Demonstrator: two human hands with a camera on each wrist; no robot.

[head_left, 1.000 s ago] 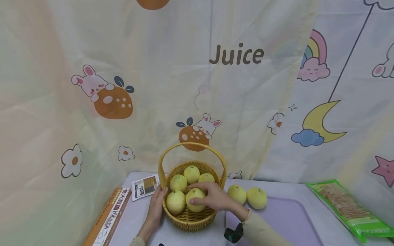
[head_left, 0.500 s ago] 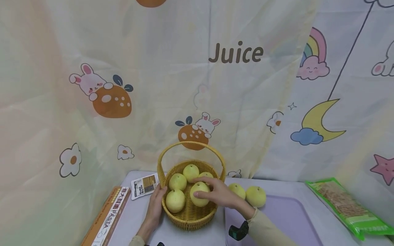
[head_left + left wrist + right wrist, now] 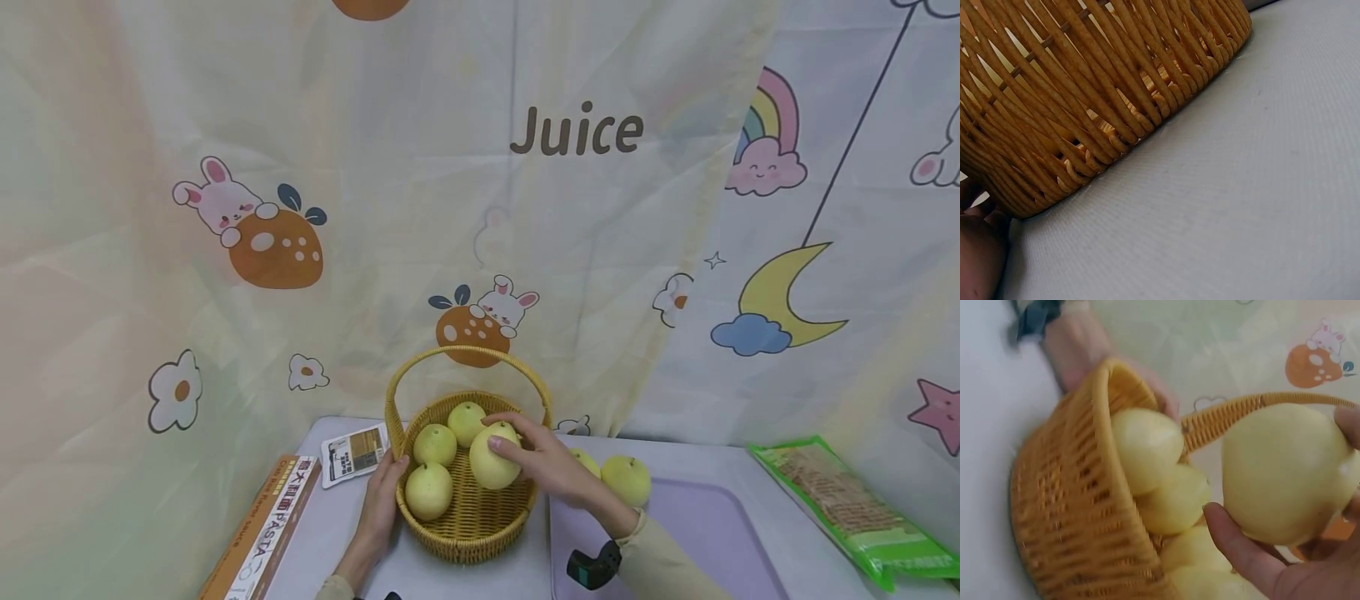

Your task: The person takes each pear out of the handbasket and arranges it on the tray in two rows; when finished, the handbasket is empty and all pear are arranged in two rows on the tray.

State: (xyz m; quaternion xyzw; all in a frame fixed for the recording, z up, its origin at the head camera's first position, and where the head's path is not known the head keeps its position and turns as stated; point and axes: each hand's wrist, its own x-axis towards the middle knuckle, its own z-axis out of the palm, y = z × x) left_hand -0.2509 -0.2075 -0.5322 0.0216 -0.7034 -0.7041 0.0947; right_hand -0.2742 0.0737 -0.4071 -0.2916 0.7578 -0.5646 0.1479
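Note:
A wicker basket (image 3: pixel 465 546) with a tall arched handle stands on the table. My left hand (image 3: pixel 377 504) grips its left side, thumb at the rim; in the left wrist view only part of that hand (image 3: pixel 982 250) shows beside the weave. My right hand (image 3: pixel 551 462) holds a round pale-yellow pear (image 3: pixel 493 458) between thumb and fingers, over the basket's right half. The right wrist view has this held pear (image 3: pixel 1285 475) above the rim. Several similar pears (image 3: pixel 429 492) lie inside along the left and back; my right hand covers part of the basket's back right.
Two more pears (image 3: pixel 626 482) sit right of the basket, by a lilac tray (image 3: pixel 697 533); my right arm partly hides one. A green-edged food bag (image 3: pixel 847 508) lies far right. At left are a pasta box (image 3: pixel 262 529) and a small white packet (image 3: pixel 354 455). A printed curtain hangs behind.
The right hand has lifted the pear from the basket's front right, up and slightly rightward. The left hand has stayed at the basket's side.

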